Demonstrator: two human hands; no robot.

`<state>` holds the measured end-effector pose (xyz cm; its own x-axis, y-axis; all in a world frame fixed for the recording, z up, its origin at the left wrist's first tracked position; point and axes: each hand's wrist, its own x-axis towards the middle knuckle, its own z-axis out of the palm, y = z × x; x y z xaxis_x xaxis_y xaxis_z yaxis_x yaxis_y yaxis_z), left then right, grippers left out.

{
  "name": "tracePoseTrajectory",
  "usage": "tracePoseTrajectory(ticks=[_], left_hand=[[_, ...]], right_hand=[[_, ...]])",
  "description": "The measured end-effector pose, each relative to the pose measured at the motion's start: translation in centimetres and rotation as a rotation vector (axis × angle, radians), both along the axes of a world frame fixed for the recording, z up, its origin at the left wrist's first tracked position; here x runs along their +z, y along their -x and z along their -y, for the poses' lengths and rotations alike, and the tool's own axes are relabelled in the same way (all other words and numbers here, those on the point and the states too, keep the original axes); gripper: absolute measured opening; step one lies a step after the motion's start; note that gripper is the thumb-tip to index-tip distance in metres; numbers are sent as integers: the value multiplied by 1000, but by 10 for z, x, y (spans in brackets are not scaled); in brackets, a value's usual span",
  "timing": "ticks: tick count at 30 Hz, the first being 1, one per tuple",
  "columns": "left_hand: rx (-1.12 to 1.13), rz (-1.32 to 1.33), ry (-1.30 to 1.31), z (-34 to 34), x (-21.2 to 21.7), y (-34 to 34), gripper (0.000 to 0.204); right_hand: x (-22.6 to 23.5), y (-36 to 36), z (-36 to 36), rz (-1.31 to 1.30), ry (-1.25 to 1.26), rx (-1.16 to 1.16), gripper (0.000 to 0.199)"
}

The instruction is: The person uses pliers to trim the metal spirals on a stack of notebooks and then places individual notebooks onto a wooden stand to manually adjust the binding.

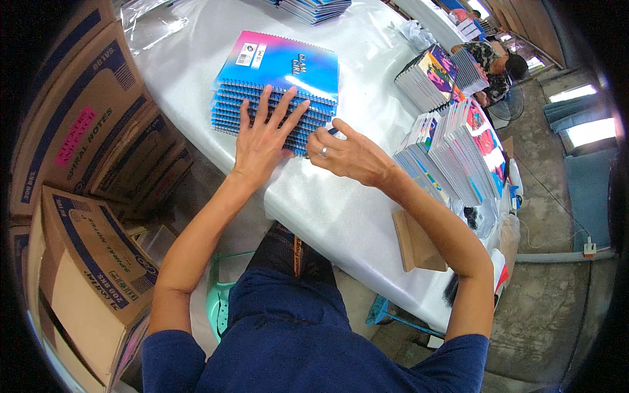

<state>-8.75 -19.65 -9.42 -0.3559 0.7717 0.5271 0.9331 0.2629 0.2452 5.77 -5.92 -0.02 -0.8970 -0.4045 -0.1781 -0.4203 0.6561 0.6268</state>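
A stack of blue and pink spiral notebooks [282,65] lies on a table covered in white plastic [341,216]. My left hand [262,134] rests flat with fingers spread against the spiral-bound near side of the stack. My right hand [344,152], a ring on one finger, is curled at the stack's near right corner, fingertips pinching the edge of a notebook there.
Fanned rows of colourful notebooks [458,147] stand at the right, more stacks [436,75] behind them and another [314,8] at the far edge. Cardboard boxes [85,131] are piled on the left. A wooden block [416,242] sits at the table's near edge. Another person [498,65] is at the far right.
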Motion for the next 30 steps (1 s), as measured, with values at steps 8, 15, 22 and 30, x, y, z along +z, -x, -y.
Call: tracePoseTrajectory(ticks=[8, 15, 22, 30], left_hand=[[-18, 6, -15, -1, 0, -1, 115], [23, 10, -25, 5, 5, 6, 114], [323, 267, 228, 60, -9, 103, 113], [113, 455, 344, 60, -13, 112, 86]], right_hand=[[-18, -9, 14, -59, 121, -155, 10], [-24, 1, 69, -65, 42, -722, 22], [-39, -37, 60, -208, 441, -949, 39], [-49, -82, 42, -211, 591, -987, 69]])
